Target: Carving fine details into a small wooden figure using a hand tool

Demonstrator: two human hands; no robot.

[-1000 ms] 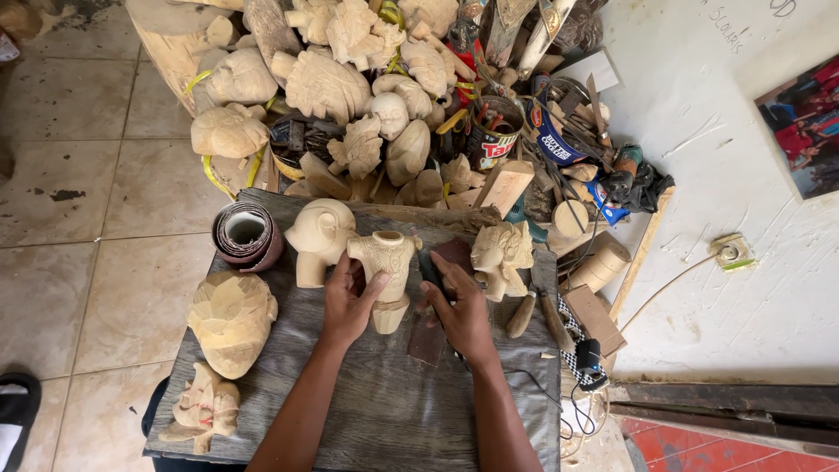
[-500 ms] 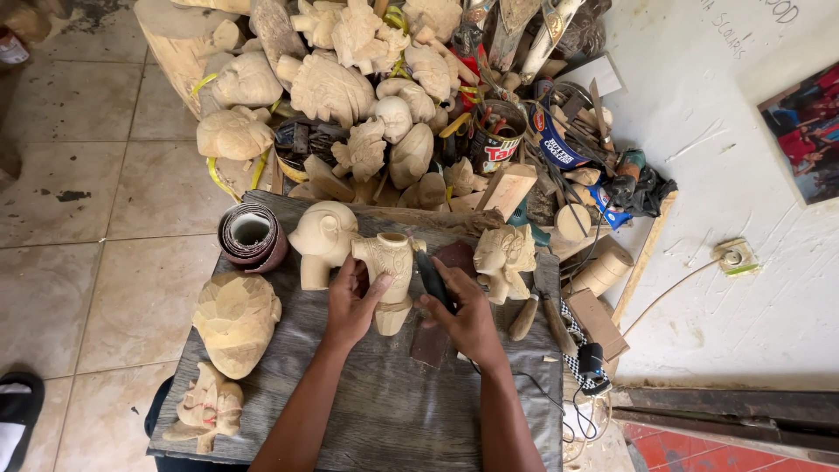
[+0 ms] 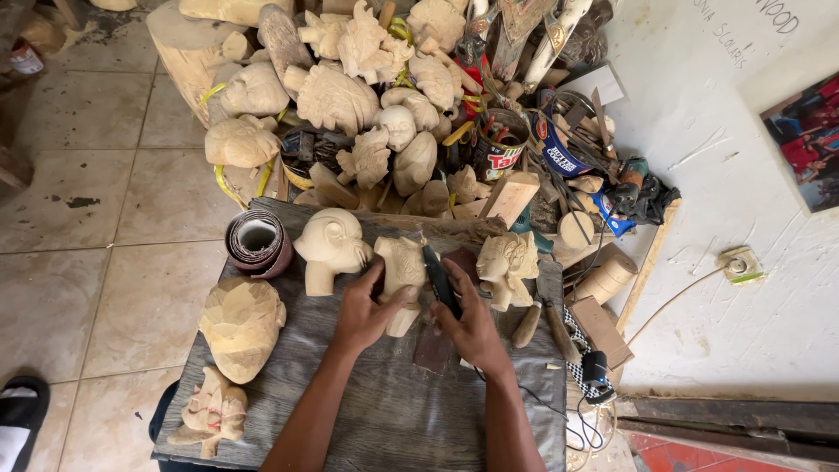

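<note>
My left hand (image 3: pixel 363 310) grips a small pale wooden carving (image 3: pixel 400 278) and holds it upright on the dark wooden board (image 3: pixel 393 411). Just right of the carving, my right hand (image 3: pixel 470 328) is closed round a dark pen-shaped rotary tool (image 3: pixel 437 278), whose tip points up along the carving's right side. A thin black cord (image 3: pixel 524 393) trails from that hand toward the board's right edge. A carved wooden head (image 3: pixel 330 246) stands just left of the carving.
A sandpaper roll (image 3: pixel 256 242) sits at the board's back left. More carvings lie left (image 3: pixel 240 325), front left (image 3: pixel 212 411) and right (image 3: pixel 509 262). A heap of carved figures (image 3: pixel 336 96), tins and tools crowds the back. A white wall (image 3: pixel 734 262) stands right, tiled floor (image 3: pixel 105 262) left.
My right hand has lifted the rotary tool from low beside the carving, and its tip now lies against the carving's right side. The view has shifted slightly. My left hand keeps its hold.
</note>
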